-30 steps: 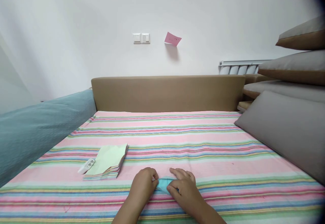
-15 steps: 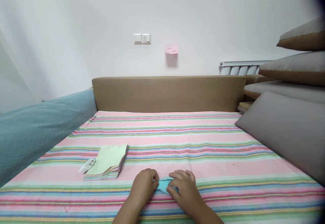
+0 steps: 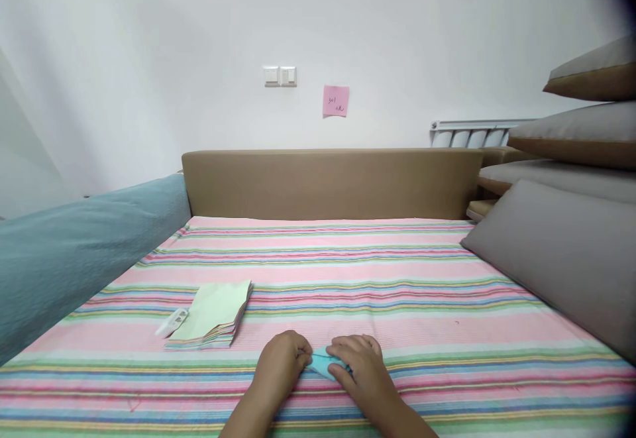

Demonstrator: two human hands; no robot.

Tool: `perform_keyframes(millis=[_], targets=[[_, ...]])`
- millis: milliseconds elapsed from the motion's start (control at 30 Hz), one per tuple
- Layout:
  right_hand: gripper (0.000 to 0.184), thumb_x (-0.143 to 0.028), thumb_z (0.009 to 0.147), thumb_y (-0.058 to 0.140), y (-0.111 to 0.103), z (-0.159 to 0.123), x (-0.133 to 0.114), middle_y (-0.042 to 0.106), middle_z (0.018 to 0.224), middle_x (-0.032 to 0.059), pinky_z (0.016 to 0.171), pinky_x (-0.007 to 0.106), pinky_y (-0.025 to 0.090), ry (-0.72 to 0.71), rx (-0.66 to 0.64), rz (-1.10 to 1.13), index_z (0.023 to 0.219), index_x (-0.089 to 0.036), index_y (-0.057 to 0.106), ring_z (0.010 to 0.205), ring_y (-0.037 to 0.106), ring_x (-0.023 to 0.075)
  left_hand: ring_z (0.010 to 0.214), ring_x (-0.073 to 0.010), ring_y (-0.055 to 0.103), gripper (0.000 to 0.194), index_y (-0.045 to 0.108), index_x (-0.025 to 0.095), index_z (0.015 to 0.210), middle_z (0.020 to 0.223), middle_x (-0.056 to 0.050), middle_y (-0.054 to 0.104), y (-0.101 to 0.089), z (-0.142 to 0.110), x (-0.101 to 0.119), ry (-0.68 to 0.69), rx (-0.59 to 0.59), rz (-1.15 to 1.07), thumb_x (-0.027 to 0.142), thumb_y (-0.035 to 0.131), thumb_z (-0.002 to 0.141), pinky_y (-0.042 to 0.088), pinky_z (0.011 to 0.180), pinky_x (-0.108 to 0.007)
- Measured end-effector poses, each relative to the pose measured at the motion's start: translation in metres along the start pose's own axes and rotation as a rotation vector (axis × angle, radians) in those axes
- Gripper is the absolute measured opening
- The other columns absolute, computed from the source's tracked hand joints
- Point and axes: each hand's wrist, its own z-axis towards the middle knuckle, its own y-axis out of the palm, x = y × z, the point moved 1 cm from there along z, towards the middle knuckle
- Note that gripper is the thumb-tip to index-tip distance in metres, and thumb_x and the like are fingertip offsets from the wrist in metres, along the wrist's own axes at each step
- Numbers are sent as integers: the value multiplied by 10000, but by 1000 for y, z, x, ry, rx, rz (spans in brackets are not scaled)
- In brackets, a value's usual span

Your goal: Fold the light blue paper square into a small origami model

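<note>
Right hand (image 3: 365,372) fingers just lowered, narrowed onto the blue piece (image 3: 322,362) — better steadied now, I'd judge — with left hand (image 3: 281,362) fingertips pinching its other end, on the striped cloth (image 3: 318,269).

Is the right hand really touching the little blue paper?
Touching. The head view shows the right hand with thumb and fingers closed on one end of the blue paper.

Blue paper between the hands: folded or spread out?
Folded: the blue paper shows as a narrow, tapering piece between the left hand and right hand; fold count unclear.
</note>
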Motion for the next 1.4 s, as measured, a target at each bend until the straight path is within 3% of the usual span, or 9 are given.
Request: perform_keyframes(millis=[367, 700, 833, 967, 1033, 1167, 1400], targets=[[222, -337, 855, 487, 7, -1, 7, 632, 1094, 5, 898, 376, 336, -41, 24, -12, 1029, -323, 625, 1029, 523, 206, 841, -175, 614, 249, 711, 227, 816, 874, -3, 692, 4, -2, -10, 63, 6, -17, 104, 526, 705, 431, 739, -249], [210, -318, 853, 499, 5, -2, 5, 630, 1095, -1, 902, 363, 343, -28, 38, -8, 1016, -324, 633, 1023, 522, 202, 886, -172, 611, 315, 716, 223, 842, 912, -21, 688, 13, -3, -15, 175, 15, -27, 50, 468, 751, 440, 808, -261], [213, -312, 849, 503, 7, -2, 6, 627, 1104, 1, 907, 366, 341, -32, 27, -11, 1019, -313, 631, 1033, 517, 203, 904, -180, 602, 384, 699, 212, 878, 926, -16, 685, 9, -9, -13, 173, 38, -28, 12, 446, 668, 436, 820, -271], [212, -322, 852, 500, 6, -1, 5, 623, 1110, 2, 909, 371, 341, -29, 15, -15, 1017, -306, 631, 1035, 515, 204, 876, -194, 604, 285, 666, 217, 926, 924, -18, 678, 7, -16, -10, 113, 74, -83, 135, 507, 704, 450, 787, -288], [218, -333, 857, 489, 5, -1, 5, 623, 1111, 9, 906, 375, 344, -26, 11, -14, 1019, -303, 632, 1034, 516, 208, 933, -195, 593, 260, 649, 230, 934, 997, -19, 666, 8, -18, -9, 105, 73, -142, 167, 539, 707, 441, 816, -289], [232, -348, 863, 473, 4, 0, 3, 623, 1111, 20, 905, 378, 349, -25, 0, -7, 1020, -291, 634, 1037, 516, 214, 1157, -200, 478, 271, 628, 231, 850, 1246, -25, 558, 10, -16, -12, 148, 31, -179, 73, 555, 643, 364, 946, -302], [270, -382, 883, 428, 1, -2, 3, 621, 1122, 27, 920, 381, 346, -27, -7, 57, 1025, -295, 641, 1058, 512, 213, 1213, -216, 427, 320, 655, 242, 855, 1327, -30, 490, 12, -2, -14, 181, -83, -117, 50, 583, 609, 339, 970, -327]])
